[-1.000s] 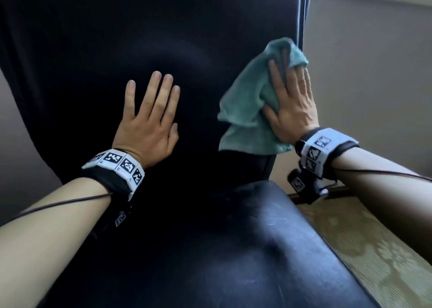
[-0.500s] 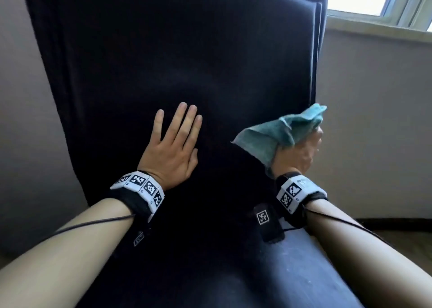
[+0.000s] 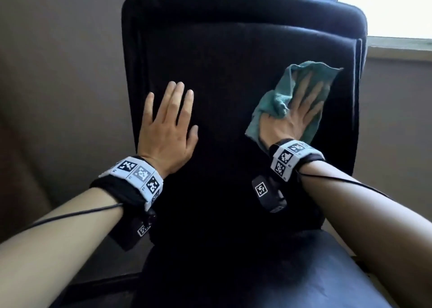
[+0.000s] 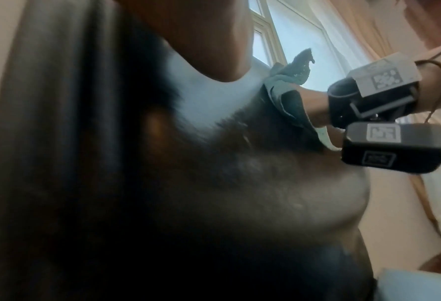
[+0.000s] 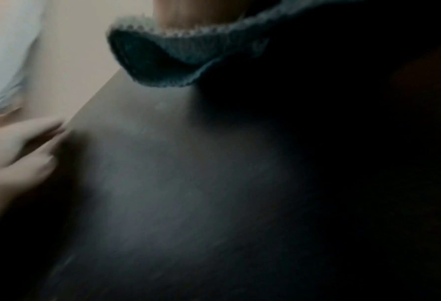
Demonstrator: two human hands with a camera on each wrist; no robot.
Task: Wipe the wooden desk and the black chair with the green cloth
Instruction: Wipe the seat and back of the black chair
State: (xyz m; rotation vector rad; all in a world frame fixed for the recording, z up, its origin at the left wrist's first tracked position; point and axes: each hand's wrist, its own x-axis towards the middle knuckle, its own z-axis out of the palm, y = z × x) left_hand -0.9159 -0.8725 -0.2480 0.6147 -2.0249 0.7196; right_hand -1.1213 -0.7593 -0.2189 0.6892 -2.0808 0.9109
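Note:
The black chair [image 3: 233, 57] fills the head view, its tall backrest upright in front of me and its seat [image 3: 292, 272] below. My left hand [image 3: 168, 123] lies flat on the left part of the backrest, fingers straight. My right hand [image 3: 297, 113] presses the green cloth [image 3: 275, 97] flat against the right part of the backrest, fingers spread over it, and a fold of cloth covers the thumb side. In the left wrist view the cloth [image 4: 286, 97] sits under the right wrist. The right wrist view shows the cloth's hem [image 5: 167, 55] on dark upholstery. The wooden desk is out of view.
A plain wall [image 3: 58, 73] stands behind the chair on the left. A bright window [image 3: 392, 6] with a sill is at the upper right. Wrist bands with printed markers and thin cables run along both forearms.
My right hand has gone from bunching the cloth at the backrest's right edge to pressing it flat, higher and further inward. The view has tilted up. My left hand keeps its place on the backrest.

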